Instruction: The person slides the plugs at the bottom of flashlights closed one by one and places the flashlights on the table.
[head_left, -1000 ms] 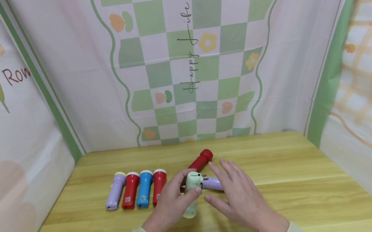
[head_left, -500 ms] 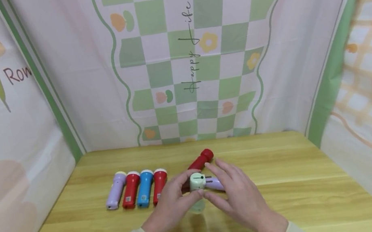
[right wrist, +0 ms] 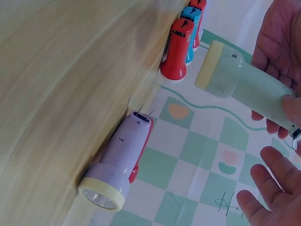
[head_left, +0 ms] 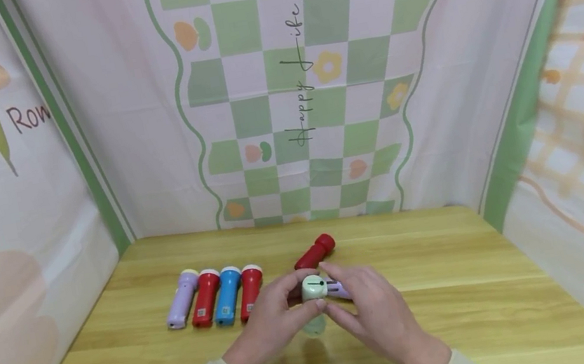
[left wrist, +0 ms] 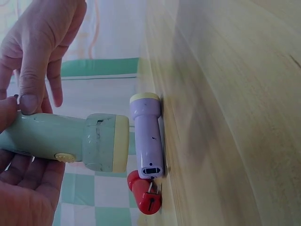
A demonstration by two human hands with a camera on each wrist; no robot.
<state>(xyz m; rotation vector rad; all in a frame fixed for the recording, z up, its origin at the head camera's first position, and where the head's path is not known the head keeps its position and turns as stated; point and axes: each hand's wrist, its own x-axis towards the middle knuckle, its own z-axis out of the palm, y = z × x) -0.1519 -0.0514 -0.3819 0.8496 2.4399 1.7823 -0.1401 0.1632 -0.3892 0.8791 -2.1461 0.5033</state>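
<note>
My left hand grips a pale green flashlight by its handle, holding it above the table. Its cream-rimmed head points down toward me, and the end with the plug slot faces up in the head view. A thin metal prong sticks out of that end in the right wrist view. My right hand is at the same end, a fingertip touching the green handle in the left wrist view, while its other fingers spread apart. Just beyond lies a lilac flashlight with two prongs out, and behind it a red flashlight.
To the left, another lilac flashlight, a red one, a blue one and a second red one lie side by side on the wooden table. Patterned cloth hangs around the table's back and sides.
The green flashlight has shifted slightly right and turned its slotted end up. My right hand has come closer, its fingers drawing in around that end.
</note>
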